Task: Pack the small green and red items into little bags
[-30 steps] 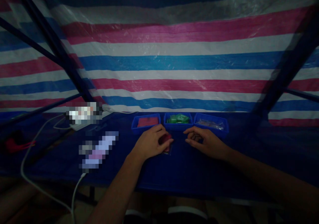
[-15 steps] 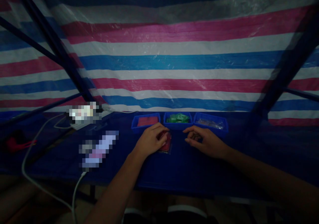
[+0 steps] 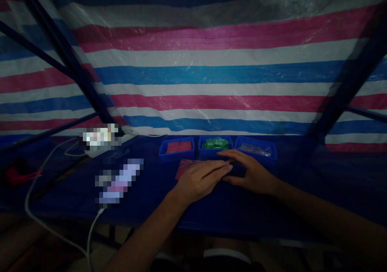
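A flat red packet in clear plastic lies on the blue table, partly covered by my left hand. That hand is laid out flat with its fingers stretched to the right, over the packet's near right side. Its fingertips reach the fingers of my right hand; whether they touch I cannot tell. The right hand is curved with thumb and forefinger apart, and no held thing shows in it. Just beyond the hands stand a blue bin of red pieces, a blue bin of green packets and a blue bin of clear plastic bags.
On the left of the table lie a blurred phone-like thing with a white cable and a white power strip. Dark metal posts flank a striped plastic sheet behind the bins.
My left hand has slid right and its fingers have straightened toward the right hand. The red packet now shows further left and turned. My right hand has opened slightly, staying near its place.
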